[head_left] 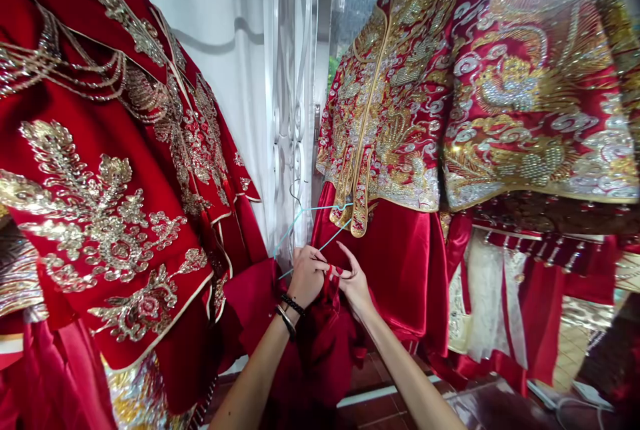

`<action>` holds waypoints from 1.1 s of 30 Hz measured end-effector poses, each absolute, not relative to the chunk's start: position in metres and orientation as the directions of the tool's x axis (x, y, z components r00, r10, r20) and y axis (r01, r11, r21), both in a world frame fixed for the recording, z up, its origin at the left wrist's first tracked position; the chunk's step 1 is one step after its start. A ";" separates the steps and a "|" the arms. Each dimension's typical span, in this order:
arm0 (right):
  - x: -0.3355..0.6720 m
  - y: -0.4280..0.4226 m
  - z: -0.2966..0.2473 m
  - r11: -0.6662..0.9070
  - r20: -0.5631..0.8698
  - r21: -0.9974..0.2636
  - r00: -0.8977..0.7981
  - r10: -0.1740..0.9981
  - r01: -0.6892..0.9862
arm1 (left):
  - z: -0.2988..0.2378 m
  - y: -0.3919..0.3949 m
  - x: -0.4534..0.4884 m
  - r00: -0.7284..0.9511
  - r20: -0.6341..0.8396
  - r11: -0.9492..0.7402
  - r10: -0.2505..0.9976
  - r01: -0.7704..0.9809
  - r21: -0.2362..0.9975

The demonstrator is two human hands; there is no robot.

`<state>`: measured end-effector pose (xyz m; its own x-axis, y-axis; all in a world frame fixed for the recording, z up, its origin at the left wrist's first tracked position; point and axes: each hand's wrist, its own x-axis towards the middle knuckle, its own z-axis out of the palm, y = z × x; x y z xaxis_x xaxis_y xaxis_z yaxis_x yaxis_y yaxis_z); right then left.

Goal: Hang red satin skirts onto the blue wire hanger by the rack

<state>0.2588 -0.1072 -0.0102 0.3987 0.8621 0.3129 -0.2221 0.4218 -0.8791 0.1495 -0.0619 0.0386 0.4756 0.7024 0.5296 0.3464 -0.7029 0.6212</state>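
Note:
My left hand, with a black beaded bracelet and a silver bangle at the wrist, has its fingers curled around a thin red strap. Facing it, my right hand pinches the same strap, its index finger raised. The strap belongs to, or lies against, a dark red garment that drapes down below both hands. Just behind the left hand is a tilted light-blue wire hanger; part of it is hidden by my hands and the cloth.
A red jacket with silver beading hangs close on the left. On the right hang a gold-embroidered red jacket over a satin skirt, and another embroidered jacket. White metal scrollwork stands behind. Tiled floor shows below.

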 end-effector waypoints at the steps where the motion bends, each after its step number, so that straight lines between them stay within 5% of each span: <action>1: 0.258 -0.108 -0.008 0.426 0.320 -0.879 0.397 0.860 -0.213 | 0.041 -0.066 0.147 0.474 0.558 -0.729 0.681 0.367 0.578; 6: 0.261 -0.110 -0.004 0.468 0.342 -0.854 0.430 0.835 -0.229 | 0.048 -0.077 0.107 0.365 0.721 -0.790 0.589 0.450 0.418; 10: 0.267 -0.112 -0.002 0.483 0.343 -0.835 0.436 0.832 -0.264 | 0.038 -0.049 0.055 0.234 0.691 -0.635 0.684 0.657 0.406; 14: 0.273 -0.114 0.001 0.482 0.351 -0.835 0.418 0.838 -0.265 | 0.022 -0.013 0.025 0.401 0.447 -0.582 0.800 0.700 0.414; 21: 0.277 -0.113 0.002 0.521 0.379 -0.818 0.452 0.807 -0.245 | 0.032 -0.005 0.028 0.636 0.169 -0.627 0.753 0.614 0.479; 33: 0.265 -0.115 0.006 0.462 0.337 -0.853 0.418 0.844 -0.245 | 0.014 -0.014 0.054 0.593 0.271 -0.642 0.758 0.607 0.468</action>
